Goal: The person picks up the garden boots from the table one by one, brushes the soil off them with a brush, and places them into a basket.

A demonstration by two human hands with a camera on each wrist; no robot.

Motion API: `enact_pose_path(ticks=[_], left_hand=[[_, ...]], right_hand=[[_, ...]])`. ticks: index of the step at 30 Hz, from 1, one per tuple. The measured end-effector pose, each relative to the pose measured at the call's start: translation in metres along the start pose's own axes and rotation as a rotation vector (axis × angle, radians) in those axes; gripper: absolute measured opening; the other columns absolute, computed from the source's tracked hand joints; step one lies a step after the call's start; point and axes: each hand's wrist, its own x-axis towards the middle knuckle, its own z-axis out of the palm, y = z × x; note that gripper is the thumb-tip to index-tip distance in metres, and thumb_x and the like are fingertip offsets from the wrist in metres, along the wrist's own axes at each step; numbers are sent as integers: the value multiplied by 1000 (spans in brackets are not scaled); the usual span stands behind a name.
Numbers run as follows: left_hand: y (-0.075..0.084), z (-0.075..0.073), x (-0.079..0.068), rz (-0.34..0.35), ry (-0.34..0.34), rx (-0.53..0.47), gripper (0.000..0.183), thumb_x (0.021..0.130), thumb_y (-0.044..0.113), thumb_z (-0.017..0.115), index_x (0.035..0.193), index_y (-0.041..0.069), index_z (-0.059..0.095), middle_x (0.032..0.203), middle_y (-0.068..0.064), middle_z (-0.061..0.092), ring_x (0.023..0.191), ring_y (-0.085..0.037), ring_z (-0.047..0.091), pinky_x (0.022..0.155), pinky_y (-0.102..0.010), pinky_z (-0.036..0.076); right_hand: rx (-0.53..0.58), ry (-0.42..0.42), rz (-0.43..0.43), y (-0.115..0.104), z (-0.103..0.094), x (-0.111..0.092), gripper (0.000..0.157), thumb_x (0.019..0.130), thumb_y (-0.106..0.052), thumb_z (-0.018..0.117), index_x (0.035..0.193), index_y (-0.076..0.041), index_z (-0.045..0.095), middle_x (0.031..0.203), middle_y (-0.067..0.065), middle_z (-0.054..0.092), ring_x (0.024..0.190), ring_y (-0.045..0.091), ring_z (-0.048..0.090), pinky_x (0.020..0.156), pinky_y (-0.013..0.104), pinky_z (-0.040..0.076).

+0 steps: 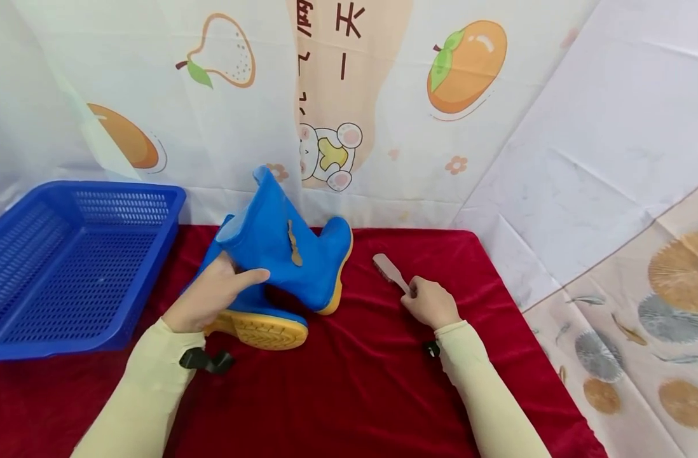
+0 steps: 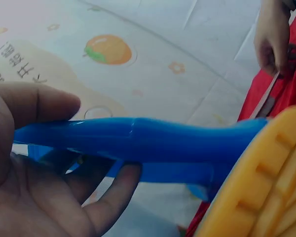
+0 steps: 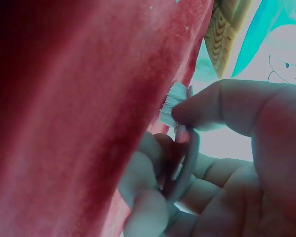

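Note:
A blue rain boot (image 1: 303, 254) with a brown smear on its shaft leans on the red cloth, toe to the right. Beside and partly beneath it lies a second boot, its yellow sole (image 1: 271, 331) facing the head camera. My left hand (image 1: 208, 292) grips blue boot shaft at the left, thumb on top and fingers underneath, as the left wrist view shows. My right hand (image 1: 431, 302) holds a pale pinkish scrub brush (image 1: 390, 268) by its handle, low over the cloth. In the right wrist view the white bristles (image 3: 172, 103) face the red cloth.
A blue perforated plastic basket (image 1: 174, 222) stands at the left on the red-covered table (image 1: 337, 394). Behind the boots hangs a white curtain (image 1: 406, 191) with fruit prints. The table's right edge slopes down beside my right forearm.

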Motion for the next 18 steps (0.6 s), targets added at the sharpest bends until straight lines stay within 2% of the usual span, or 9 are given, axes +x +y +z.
enact_pose_path(ticks=[2,4,10,14,18], left_hand=[[2,6,2,25,-17,-35,88,92,25,63,151,29,-3,156,-5,11,141,-35,18,107,-64,22],[2,10,2,39,-31,-53,85,93,25,62,151,27,0,156,-4,14,141,-33,21,108,-62,23],[3,15,-2,55,-25,-22,80,93,27,61,152,16,8,153,-5,25,138,-31,30,108,-58,27],[4,17,-2,86,-26,25,76,93,30,61,151,17,13,151,-3,29,137,-30,33,107,-57,29],[5,19,-3,117,-30,61,71,94,30,59,151,18,18,150,-2,33,136,-28,36,107,-55,30]], right_hand=[[14,6,9,0,-2,0,7,78,-20,59,75,-15,54,64,-1,54,56,16,48,50,30,38],[30,0,18,1,-3,0,7,79,-20,57,76,-14,55,64,0,54,56,16,48,50,30,38],[103,-7,24,0,-8,2,10,80,-23,52,81,-13,54,65,1,55,56,17,49,50,30,40],[184,68,39,-1,-15,3,15,85,-28,50,83,-14,53,65,2,53,58,18,48,52,31,40],[285,210,-13,-8,-24,2,33,93,-45,49,78,-15,49,62,2,47,56,17,45,52,30,38]])
